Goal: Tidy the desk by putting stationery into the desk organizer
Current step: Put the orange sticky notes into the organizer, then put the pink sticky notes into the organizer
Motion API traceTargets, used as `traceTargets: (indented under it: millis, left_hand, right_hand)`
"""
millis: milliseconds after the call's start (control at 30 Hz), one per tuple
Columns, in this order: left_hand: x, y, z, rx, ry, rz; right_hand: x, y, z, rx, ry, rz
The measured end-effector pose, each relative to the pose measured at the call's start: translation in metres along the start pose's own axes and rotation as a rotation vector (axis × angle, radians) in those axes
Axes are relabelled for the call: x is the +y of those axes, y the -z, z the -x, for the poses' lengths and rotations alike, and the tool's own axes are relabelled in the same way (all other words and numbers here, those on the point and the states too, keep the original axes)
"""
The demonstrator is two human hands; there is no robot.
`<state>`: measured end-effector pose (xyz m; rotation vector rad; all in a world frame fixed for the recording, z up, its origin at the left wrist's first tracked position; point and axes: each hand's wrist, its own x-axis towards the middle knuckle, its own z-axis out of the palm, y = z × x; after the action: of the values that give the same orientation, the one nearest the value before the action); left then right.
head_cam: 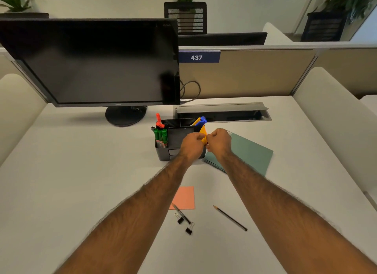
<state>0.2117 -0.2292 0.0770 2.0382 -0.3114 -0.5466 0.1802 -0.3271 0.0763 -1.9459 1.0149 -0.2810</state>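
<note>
Our left hand (191, 144) and right hand (219, 140) both pinch a yellow pad (203, 136) with curled fingers at the right end of the desk organizer (161, 153), likely steadying it to slot in; a pencil (230, 218) lies nearer us.

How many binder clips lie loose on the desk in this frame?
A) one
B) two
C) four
B: two black binder clips lie on the desk next to the pen, one touching its barrel and the other just nearer the camera, by the pen's end.
</note>
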Motion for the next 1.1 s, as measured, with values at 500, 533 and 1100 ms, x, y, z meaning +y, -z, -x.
traceTargets:
  millis: [500,533,1100]
  left_hand:
    - [-0.127,0.040,0.114,0.276,0.014,-0.406]
    - [-0.135,0.038,0.118,0.237,0.102,-0.425]
    - [-0.134,0.030,0.112,0.252,0.422,0.033]
  right_hand:
    - [0.075,-0.004,0.098,-0.149,0.009,0.205]
    - [0.080,-0.008,0.106,-0.210,0.001,0.244]
    - [0.085,-0.041,0.138,-0.273,-0.219,0.001]
